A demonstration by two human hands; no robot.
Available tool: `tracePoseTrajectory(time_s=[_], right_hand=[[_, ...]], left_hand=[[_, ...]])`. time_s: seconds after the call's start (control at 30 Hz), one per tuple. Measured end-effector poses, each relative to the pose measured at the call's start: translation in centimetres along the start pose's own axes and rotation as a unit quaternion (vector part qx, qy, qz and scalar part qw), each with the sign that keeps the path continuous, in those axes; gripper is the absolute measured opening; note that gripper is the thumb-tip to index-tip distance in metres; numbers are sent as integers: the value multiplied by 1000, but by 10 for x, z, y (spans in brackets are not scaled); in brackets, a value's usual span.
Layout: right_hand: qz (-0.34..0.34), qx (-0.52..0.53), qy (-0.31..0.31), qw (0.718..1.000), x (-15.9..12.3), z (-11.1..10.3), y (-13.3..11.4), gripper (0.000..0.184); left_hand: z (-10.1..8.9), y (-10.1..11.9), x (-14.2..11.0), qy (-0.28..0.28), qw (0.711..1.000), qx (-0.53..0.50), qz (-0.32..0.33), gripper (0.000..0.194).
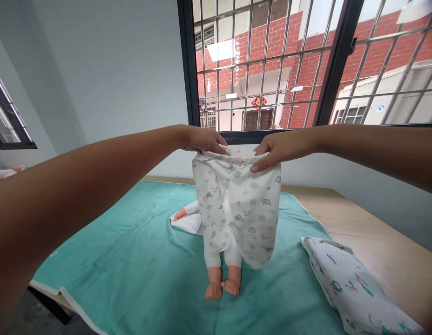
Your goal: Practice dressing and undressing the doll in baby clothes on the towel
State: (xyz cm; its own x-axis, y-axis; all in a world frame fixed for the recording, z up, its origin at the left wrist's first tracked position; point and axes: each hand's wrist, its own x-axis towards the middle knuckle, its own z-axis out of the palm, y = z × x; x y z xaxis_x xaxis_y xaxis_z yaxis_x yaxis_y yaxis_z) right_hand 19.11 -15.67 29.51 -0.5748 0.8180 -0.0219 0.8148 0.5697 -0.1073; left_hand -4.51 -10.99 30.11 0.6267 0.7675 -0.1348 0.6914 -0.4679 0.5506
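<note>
A pair of white baby pants [253, 204] with small green and pink prints hangs from both my hands by its gathered waistband. My left hand [207, 140] grips the waistband at its left part, and my right hand [268, 151] pinches it at the right, thumb on the outside. Behind the pants lies a baby doll [213, 279] on its back, feet toward me. Its bare feet and white-clad lower legs show below the cloth, and one small hand shows at the left. The pants hide the doll's head and most of its body.
A teal sheet [132, 260] covers much of the wooden table [345, 209]. At the right lies a folded white cloth [355, 284] with green and pink prints. White fabric [188, 223] lies beside the doll's hand. A barred window [258, 70] stands behind the table.
</note>
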Motion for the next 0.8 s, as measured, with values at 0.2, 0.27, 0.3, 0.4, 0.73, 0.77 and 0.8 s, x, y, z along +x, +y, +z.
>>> tracePoseTrajectory(time_s=[0.2, 0.27, 0.3, 0.4, 0.73, 0.77, 0.8], right_hand=[[35, 29, 73, 996, 5, 3, 12, 63], [45, 40, 110, 992, 5, 3, 14, 62], [45, 47, 124, 990, 5, 3, 14, 62], [34, 50, 155, 986, 4, 2, 10, 63], [30, -1, 258, 966, 7, -3, 8, 51], [30, -5, 267, 963, 7, -3, 7, 50], [29, -10, 274, 961, 8, -2, 6, 49]], left_hand=[[4, 3, -3, 3, 1000, -1, 10, 41], [7, 8, -6, -19, 1000, 10, 11, 47], [8, 11, -7, -26, 999, 18, 13, 50], [14, 19, -5, -24, 998, 49, 20, 59], [25, 21, 10, 92, 990, 108, 28, 46], [25, 20, 10, 89, 991, 98, 31, 45], [26, 20, 12, 89, 991, 90, 32, 45]])
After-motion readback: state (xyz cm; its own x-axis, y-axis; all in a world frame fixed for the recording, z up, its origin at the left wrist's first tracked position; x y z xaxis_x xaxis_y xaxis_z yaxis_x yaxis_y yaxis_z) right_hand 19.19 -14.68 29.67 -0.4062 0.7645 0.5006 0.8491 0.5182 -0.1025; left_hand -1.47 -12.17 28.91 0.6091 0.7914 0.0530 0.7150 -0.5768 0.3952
